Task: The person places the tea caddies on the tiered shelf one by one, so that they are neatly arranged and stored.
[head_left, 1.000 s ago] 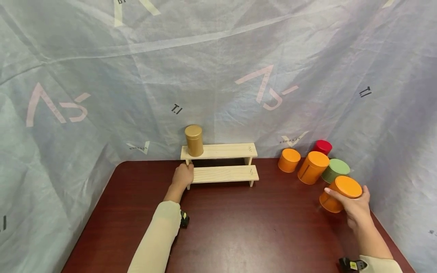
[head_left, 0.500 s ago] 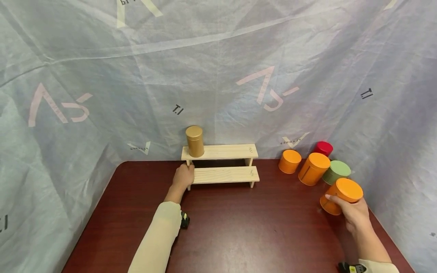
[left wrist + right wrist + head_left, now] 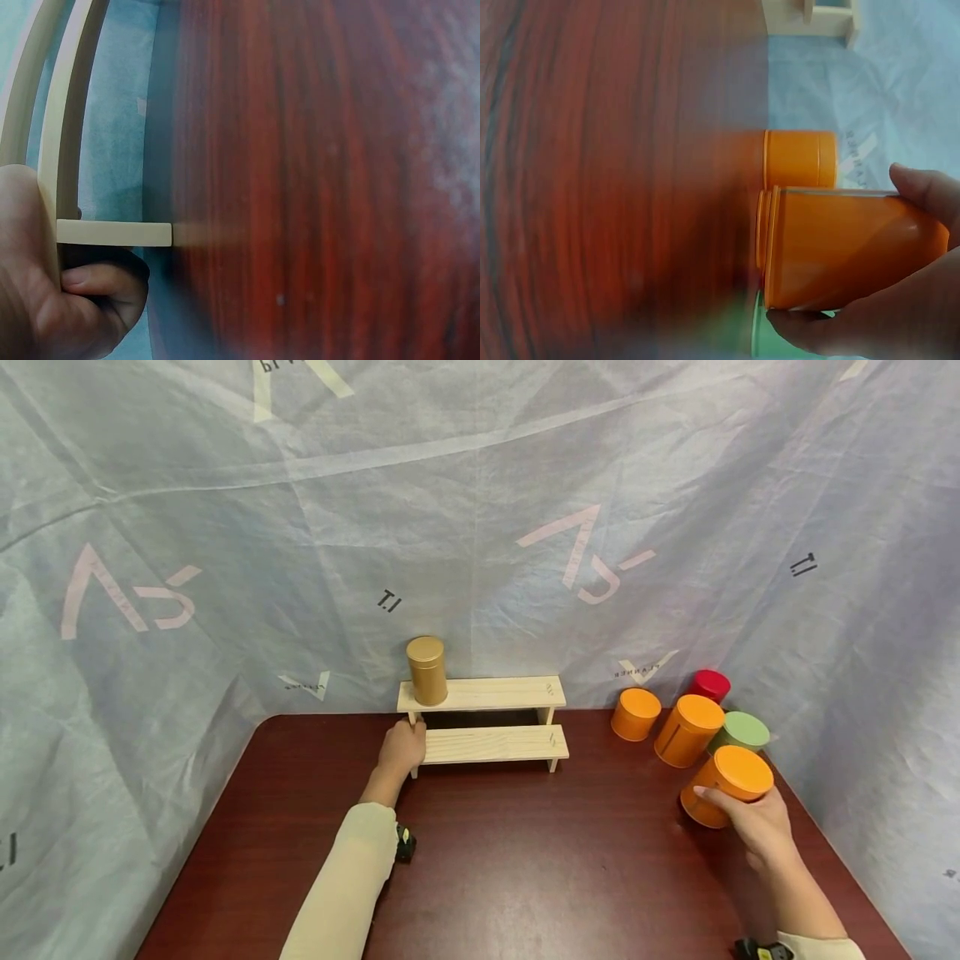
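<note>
Two grips are in use over the counter (image 3: 525, 843). From its left edge, a broad stretch of wood runs to the left grip (image 3: 402, 746), its fingers curled round the left end of the rack's lower step, just beside the leg. That hold looks best kept light and level: enough to steady the wooden rack (image 3: 491, 744) without lifting or slewing its end. The rack stands along the counter's back edge, near the grey cloth (image 3: 480, 602), with a gold can (image 3: 428, 675) upright on the left of the top step; I judge a jolt could tip it.

Rightward, a wide gap of counter divides the rack from a small orange can (image 3: 636, 716) near the back edge. Next come a tall orange can (image 3: 687, 732) and, behind it, a red can (image 3: 708, 686). Nearest the front of this group, the held orange can (image 3: 722, 783) is clamped by the right grip (image 3: 763, 831), thumb on its left side, fingers on its right; whether its base touches the wood I cannot tell. A green can (image 3: 741, 729) sits close behind it, so any shift would best be upright, and forward before sideways. Most room seems to lie toward the counter's middle; the right edge and cloth leave little.
</note>
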{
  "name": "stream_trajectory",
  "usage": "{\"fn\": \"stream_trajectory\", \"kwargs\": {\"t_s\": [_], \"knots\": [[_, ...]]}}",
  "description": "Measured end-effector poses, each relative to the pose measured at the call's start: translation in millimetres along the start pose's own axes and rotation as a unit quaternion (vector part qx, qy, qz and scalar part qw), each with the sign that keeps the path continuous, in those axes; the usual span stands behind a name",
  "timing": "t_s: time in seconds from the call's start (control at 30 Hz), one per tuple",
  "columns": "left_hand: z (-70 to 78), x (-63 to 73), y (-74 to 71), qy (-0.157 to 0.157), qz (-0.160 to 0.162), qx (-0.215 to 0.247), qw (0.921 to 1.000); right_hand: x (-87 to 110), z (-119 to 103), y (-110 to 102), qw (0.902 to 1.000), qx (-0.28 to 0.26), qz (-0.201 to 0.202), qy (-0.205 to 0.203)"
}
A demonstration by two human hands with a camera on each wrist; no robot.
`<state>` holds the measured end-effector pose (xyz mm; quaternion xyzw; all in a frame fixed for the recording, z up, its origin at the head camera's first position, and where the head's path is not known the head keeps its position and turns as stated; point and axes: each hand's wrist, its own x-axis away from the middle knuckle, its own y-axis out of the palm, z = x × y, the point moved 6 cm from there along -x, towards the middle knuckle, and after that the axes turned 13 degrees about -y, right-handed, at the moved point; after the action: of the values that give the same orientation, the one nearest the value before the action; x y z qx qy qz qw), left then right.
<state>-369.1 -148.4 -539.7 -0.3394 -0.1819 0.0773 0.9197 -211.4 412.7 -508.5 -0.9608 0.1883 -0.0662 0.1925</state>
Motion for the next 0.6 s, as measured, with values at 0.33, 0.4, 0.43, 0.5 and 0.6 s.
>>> {"fn": "stream_trajectory", "kwargs": {"t_s": [0.33,0.4,0.43,0.5,0.6], "knots": [[1.6,0.4,0.3,-0.001,0.002,-0.006,1.0,10.8,-17.7,21.1,0.9934,0.041,-0.072,-0.079],[2.2,0.4,0.4,-0.002,0.0,-0.005,1.0,12.0,-20.2,25.2,0.9923,0.042,-0.082,-0.082],[2.4,0.3,0.4,-0.002,0.0,-0.006,1.0,12.6,-21.7,27.1,0.9917,0.042,-0.087,-0.085],[2.2,-0.1,0.1,-0.005,0.002,-0.008,1.0,13.3,-24.4,31.0,0.9908,0.036,-0.094,-0.091],[1.8,-0.3,-0.6,-0.007,0.004,-0.009,0.9999,14.9,-27.8,36.9,0.9888,0.024,-0.105,-0.103]]}}
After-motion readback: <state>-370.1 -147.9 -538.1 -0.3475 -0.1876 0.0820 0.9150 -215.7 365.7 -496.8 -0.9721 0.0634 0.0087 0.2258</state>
